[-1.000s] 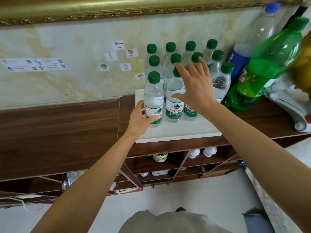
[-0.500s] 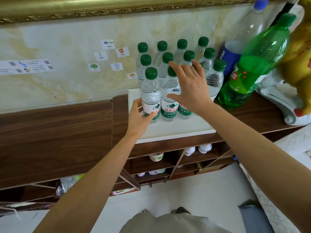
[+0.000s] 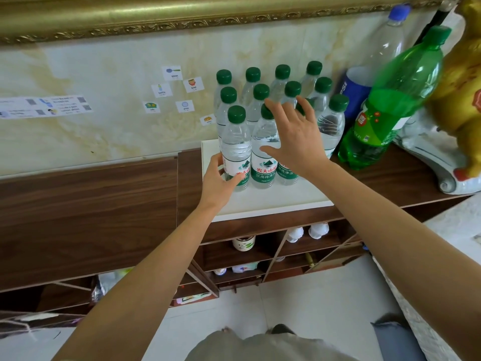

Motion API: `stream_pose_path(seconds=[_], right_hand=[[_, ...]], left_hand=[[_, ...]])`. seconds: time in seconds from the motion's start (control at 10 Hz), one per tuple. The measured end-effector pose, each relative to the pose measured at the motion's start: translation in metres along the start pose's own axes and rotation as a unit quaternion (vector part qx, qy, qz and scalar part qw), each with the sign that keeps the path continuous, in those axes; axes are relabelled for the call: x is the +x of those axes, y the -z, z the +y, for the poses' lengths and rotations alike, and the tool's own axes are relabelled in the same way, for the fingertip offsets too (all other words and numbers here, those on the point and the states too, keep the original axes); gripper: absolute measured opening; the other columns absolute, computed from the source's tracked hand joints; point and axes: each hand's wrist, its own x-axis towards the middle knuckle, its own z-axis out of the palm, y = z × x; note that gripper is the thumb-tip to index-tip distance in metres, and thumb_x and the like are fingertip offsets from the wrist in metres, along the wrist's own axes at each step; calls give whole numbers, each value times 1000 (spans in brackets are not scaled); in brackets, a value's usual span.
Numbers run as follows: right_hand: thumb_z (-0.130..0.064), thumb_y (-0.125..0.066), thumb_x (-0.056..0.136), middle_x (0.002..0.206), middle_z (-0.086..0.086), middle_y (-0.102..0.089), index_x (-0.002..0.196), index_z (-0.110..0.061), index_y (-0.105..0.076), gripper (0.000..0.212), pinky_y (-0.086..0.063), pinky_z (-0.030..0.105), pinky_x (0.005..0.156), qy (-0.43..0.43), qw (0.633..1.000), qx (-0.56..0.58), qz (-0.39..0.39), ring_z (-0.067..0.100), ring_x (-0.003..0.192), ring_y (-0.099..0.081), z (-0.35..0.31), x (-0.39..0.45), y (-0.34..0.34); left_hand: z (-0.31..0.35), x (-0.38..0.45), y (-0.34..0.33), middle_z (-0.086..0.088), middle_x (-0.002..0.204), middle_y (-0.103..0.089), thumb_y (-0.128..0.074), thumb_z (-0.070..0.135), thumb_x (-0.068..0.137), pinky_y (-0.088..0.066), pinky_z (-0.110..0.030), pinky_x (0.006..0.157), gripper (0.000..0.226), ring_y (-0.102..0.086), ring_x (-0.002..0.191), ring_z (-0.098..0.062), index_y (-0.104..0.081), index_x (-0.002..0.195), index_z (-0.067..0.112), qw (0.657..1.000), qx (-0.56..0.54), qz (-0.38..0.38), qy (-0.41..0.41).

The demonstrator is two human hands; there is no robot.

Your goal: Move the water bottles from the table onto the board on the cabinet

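On white board (image 3: 273, 204) atop cabinet (image 3: 104, 204): front-left water bottle (image 3: 235, 149) gripped low at label by left hand (image 3: 217, 178), fingers curled round it. Water bottles (image 3: 270, 100) ranked upright in rows behind. Right hand (image 3: 295, 142) held wide, fingers spread before middle bottles, nothing held. Green soda bottle (image 3: 390, 105) tilted just beside board.

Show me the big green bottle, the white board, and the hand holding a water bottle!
big green bottle (image 3: 398, 100): head view, on its green body.
white board (image 3: 281, 199): head view, on its bare front part.
left hand (image 3: 218, 178): head view, on its back, gripping the front-left water bottle (image 3: 235, 142).
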Motion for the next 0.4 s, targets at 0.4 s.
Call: stream_pose_path(seconds=[0.4], right_hand=[[-20, -66, 87, 125, 16, -53, 130, -4, -47, 50, -48, 40, 92, -26, 986, 159, 50, 32, 109, -55, -13, -14, 32]], left_hand=[[31, -14, 45, -1, 121, -63, -66, 26, 89, -49, -29, 91, 44, -61, 109, -16, -52, 130, 16, 997, 47, 17, -63]])
